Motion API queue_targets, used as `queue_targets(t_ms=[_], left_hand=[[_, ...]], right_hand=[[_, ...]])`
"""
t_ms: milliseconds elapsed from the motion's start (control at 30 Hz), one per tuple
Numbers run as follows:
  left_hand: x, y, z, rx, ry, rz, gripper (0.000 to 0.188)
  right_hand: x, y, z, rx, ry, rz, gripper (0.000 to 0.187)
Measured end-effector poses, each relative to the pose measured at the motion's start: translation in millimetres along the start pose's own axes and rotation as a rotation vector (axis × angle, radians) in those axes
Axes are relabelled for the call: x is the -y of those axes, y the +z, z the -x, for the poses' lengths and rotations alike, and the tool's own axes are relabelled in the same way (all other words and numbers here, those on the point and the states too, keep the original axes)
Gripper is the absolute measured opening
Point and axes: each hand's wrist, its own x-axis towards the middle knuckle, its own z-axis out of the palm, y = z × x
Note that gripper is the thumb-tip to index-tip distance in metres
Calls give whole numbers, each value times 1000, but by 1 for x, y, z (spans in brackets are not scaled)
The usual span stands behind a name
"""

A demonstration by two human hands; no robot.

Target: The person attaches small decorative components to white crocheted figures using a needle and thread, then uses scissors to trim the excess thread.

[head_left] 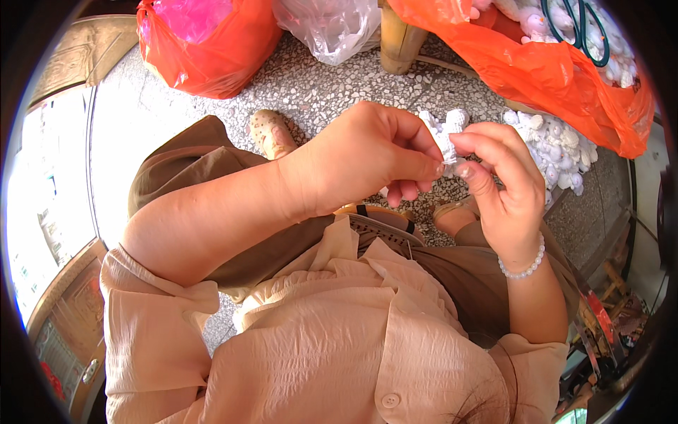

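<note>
Between my hands is a small white knitted toy piece [452, 127] with stubby knobs at its top. My left hand [374, 152] pinches its lower edge between thumb and fingertips. My right hand [505, 177], with a beaded bracelet at the wrist, closes its thumb and forefinger on the piece's right side. The fingers partly cover the piece, and any thread or small tool between them is too fine to make out. Beyond my right hand lies a heap of similar white pieces [558, 145].
An open orange bag [565, 92] at the far right holds white pieces, with dark green-handled scissors [579, 32] on top. A filled orange-red bag [219, 53] and a clear plastic bag [328, 28] stand at the back, near a wooden leg [401, 42]. The floor is speckled stone.
</note>
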Motion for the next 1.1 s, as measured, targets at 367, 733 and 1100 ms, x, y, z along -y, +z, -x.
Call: queue_targets(t_ms=[367,733,1100], left_hand=[[7,8,1,-15,250,-198,10],[6,-7,-28,-326,1796,-1432,23],[4,-1,-16,-214,1703,-1460,23]], right_hand=[[-2,-5,0,90,-280,179,4],[10,0,11,143,346,-460,16],[5,5,21,85,360,-352,10]])
